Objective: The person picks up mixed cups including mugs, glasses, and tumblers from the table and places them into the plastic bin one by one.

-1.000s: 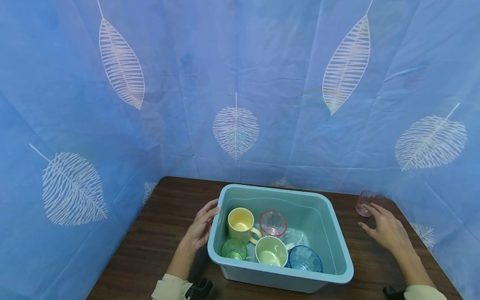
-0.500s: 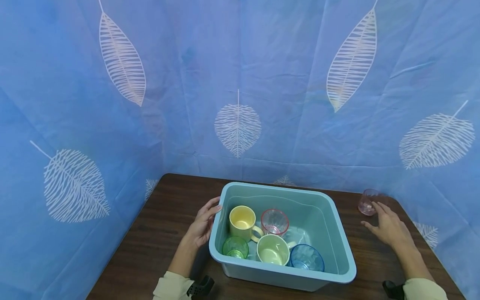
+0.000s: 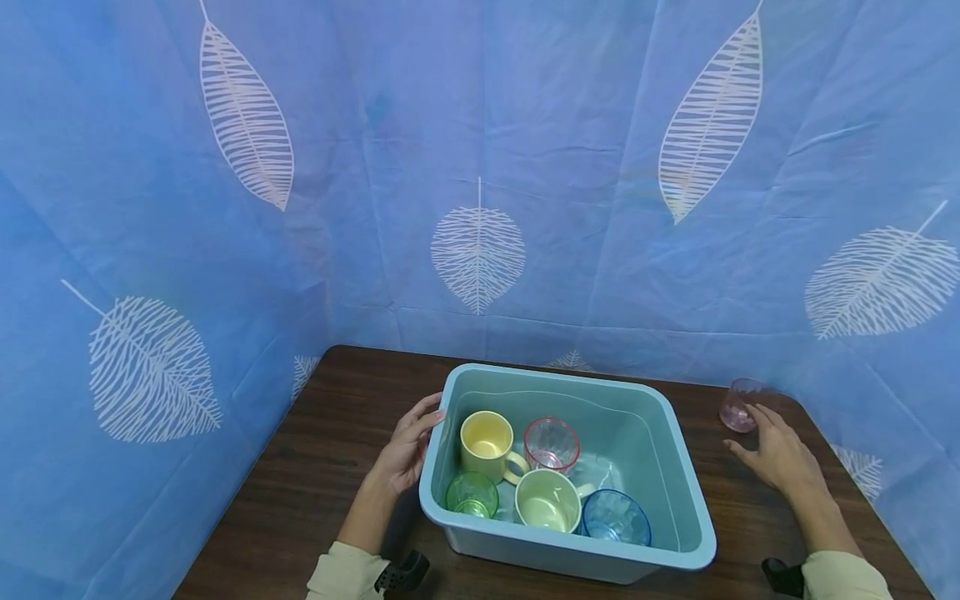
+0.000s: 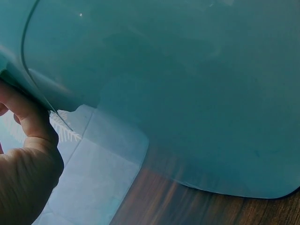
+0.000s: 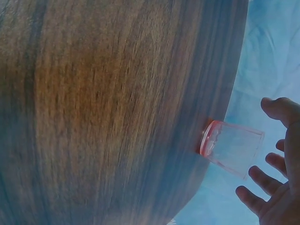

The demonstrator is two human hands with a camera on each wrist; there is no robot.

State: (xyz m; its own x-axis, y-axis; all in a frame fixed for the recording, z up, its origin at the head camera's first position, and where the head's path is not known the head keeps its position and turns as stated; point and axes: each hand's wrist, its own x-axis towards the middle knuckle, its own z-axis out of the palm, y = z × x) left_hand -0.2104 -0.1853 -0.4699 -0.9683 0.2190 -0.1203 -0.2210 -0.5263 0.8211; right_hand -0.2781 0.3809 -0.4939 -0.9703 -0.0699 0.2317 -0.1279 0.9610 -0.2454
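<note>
My left hand (image 3: 405,450) rests against the outside of the light blue plastic tub (image 3: 682,492) at its left rim. In the left wrist view the tub's wall fills most of the frame, with part of that hand at the left edge. A clear pink-tinted drinking glass (image 3: 735,410) stands upright at the table's far right corner. Beside it is my right hand (image 3: 783,458), thumb and fingers spread. The right wrist view shows a gap between these fingers and the glass (image 5: 234,145).
Inside the tub stand a yellow mug (image 3: 483,437), a pale green mug (image 3: 546,504), a green glass (image 3: 471,497), a red-rimmed glass (image 3: 551,446) and a blue glass (image 3: 617,521). The dark wooden table (image 3: 315,475) meets blue leaf-patterned cloth (image 3: 375,167) behind.
My right hand's fingertips have drawn slightly right, away from the pink-tinted glass. The left hand stays at the tub's rim. The head view has shifted a little.
</note>
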